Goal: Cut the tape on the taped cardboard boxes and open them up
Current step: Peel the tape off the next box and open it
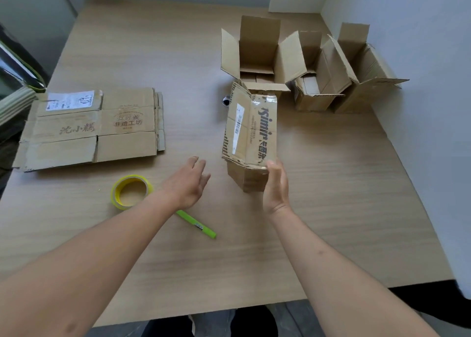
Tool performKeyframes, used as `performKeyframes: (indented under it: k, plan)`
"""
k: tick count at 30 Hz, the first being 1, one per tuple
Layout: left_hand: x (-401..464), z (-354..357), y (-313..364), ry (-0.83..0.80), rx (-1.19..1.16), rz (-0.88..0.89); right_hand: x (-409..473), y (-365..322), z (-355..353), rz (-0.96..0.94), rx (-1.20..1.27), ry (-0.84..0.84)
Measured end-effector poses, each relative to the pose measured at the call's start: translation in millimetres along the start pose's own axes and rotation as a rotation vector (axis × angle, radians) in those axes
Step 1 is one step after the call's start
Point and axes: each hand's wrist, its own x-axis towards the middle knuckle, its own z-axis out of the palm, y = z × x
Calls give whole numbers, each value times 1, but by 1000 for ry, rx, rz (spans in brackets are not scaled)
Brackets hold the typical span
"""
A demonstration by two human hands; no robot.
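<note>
The taped cardboard box (251, 133) stands near the middle of the wooden table (331, 209), a narrow brown carton with black lettering along its top, a white barcode strip beside the lettering, and clear glossy tape running the length of the closed flaps; its left flap edge shows ragged corrugation. The right hand (275, 186) rests against the box's near end, thumb on the top corner and fingers straight against the side, not curled round it. The left hand (190, 181) hovers just left of the box with fingers relaxed and spread, holding nothing. Below the left wrist lies a green utility knife (197, 224), partly hidden by the forearm, and beside it a roll of yellow tape (131, 191) lies flat. To the far left sits a stack of flattened cartons (91, 128) printed with Chinese characters, one bearing a white shipping label. Behind the taped box three opened boxes (300, 66) stand in a row toward the right wall, flaps raised. A small dark round object (226, 100) sits just left of the taped box's far end; what it is cannot be told. The table is pale wood grain, set in a corner of plain light walls.
</note>
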Motion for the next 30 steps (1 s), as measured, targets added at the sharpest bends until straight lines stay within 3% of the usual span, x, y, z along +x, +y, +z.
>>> performKeyframes:
  k: [2, 5, 8, 11, 14, 18, 22, 26, 28, 30]
  plan:
    - [1, -4, 5, 48, -123, 72, -6, -9, 5, 107, 260, 4]
    - [1, -14, 18, 98, -361, 135, -18, -14, 10, 292, 464, -3]
    - [0, -24, 28, 112, -615, 94, -22, -10, 15, 367, 592, -76]
    - [-6, -36, 30, 72, -788, 18, -27, -6, 23, 440, 615, -46]
    - [-8, -45, 20, -12, -757, 21, -30, -3, 31, 502, 578, 49]
    - [-10, -46, 2, -81, -490, 56, -32, 4, 49, 476, 354, 172]
    - [-18, -32, -15, -197, -137, 94, -51, 17, 58, 356, -153, 467]
    - [-26, -25, -19, -220, -8, 84, -74, 7, 62, 94, -220, 829]
    - [-25, -22, -21, -220, 22, 103, -83, 3, 61, -186, -360, 850]
    - [-24, -19, -19, -203, 42, 120, -89, 3, 56, -522, -725, 719]
